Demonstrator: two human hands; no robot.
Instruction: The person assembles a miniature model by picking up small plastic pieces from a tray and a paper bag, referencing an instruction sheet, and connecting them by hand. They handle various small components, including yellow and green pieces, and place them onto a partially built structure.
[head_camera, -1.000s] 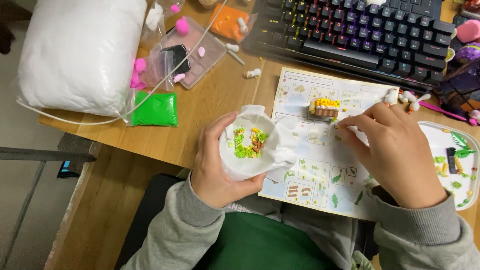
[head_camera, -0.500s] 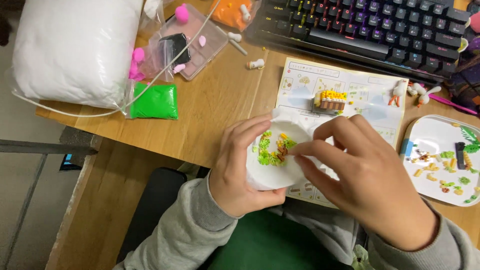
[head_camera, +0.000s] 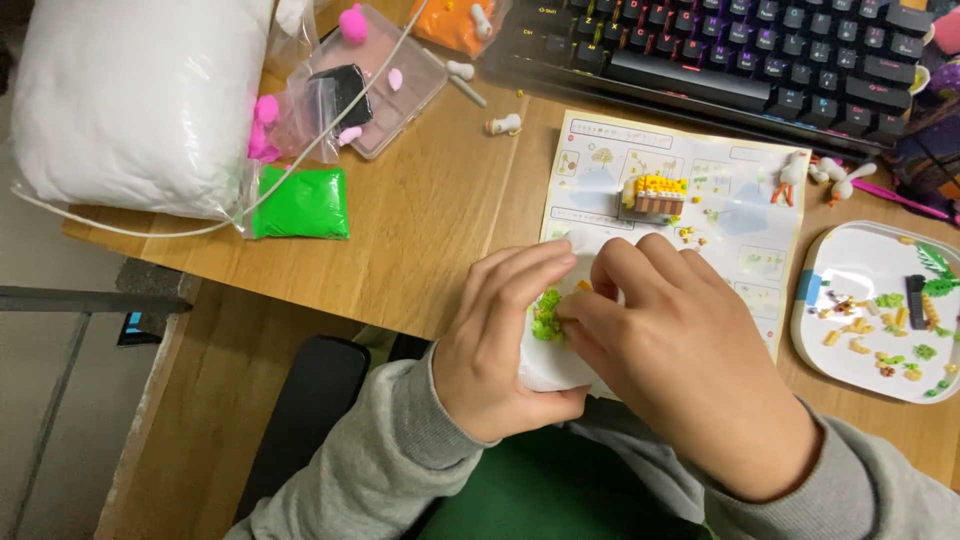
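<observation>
Left hand (head_camera: 500, 345): cupped around white bag (head_camera: 545, 362) of green bricks (head_camera: 547, 312).
Right hand (head_camera: 680, 350): fingertips pinched inside bag.

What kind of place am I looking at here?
Probably a home desk used for a hobby: a wooden desk with a backlit keyboard, an illustrated instruction sheet carrying a small brick model, and a white tray of tiny pieces.

Wooden desk (head_camera: 430, 225): keyboard (head_camera: 720, 50), instruction sheet (head_camera: 740, 215), tray (head_camera: 860, 265).
</observation>
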